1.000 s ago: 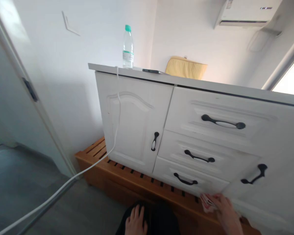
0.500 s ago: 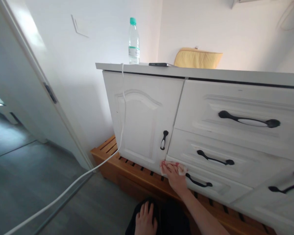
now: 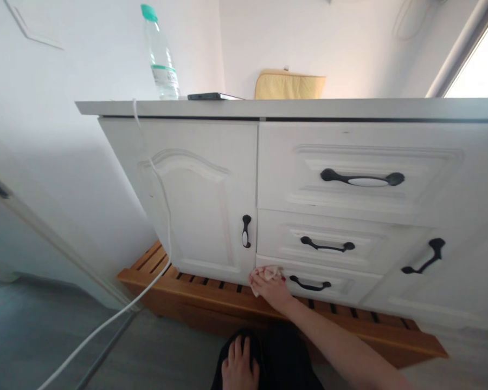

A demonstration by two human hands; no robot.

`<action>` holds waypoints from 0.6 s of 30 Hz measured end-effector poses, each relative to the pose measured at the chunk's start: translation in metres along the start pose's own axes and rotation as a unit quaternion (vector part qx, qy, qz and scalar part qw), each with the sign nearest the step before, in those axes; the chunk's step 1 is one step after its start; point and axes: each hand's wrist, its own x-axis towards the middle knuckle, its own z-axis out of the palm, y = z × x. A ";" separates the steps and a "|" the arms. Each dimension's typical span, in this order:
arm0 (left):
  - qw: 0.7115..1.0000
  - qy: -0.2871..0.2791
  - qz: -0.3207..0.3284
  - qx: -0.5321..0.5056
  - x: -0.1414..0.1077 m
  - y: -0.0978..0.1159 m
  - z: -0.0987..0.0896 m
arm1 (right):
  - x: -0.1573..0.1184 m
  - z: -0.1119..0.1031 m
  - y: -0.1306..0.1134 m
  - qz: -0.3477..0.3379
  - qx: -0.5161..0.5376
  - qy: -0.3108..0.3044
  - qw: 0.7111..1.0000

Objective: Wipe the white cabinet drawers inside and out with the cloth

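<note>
My right hand (image 3: 271, 289) presses a crumpled pale cloth with red patches (image 3: 275, 271) against the left end of the white bottom drawer (image 3: 360, 279), by the seam with the cabinet door (image 3: 195, 211). Its fingers are bent over the cloth, and part of the cloth is hidden beneath them. Just right of the cloth is the drawer's black handle (image 3: 310, 284). My left hand (image 3: 239, 367) lies on my dark-clothed knee, fingers stretched out, holding nothing.
Under the cabinet runs a slatted wooden bench (image 3: 211, 299). A white cable (image 3: 122, 313) hangs from the countertop (image 3: 329, 108) down across the door and bench. On top stand a plastic bottle (image 3: 161, 57), a phone-like dark slab (image 3: 211, 96) and a yellow quilted item (image 3: 289, 85).
My view has swung to the right, so the cabinet appears further left and a window edge shows. The cloth hand stays at the bottom drawer's left end. My left hand remains on the knee.
</note>
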 end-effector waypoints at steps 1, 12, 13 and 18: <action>1.000 -0.006 -0.001 0.002 0.000 0.000 0.000 | -0.004 0.003 0.005 -0.012 0.001 -0.008 1.000; 0.999 0.003 -0.010 0.037 -0.004 -0.003 -0.009 | -0.115 0.012 0.060 0.037 0.010 -0.075 0.996; 0.999 0.005 -0.008 0.041 -0.004 -0.003 -0.009 | -0.130 0.007 0.069 0.046 0.010 -0.077 0.996; 0.998 -0.004 0.002 0.061 -0.001 -0.002 -0.006 | -0.200 -0.020 0.119 0.088 0.010 -0.081 0.993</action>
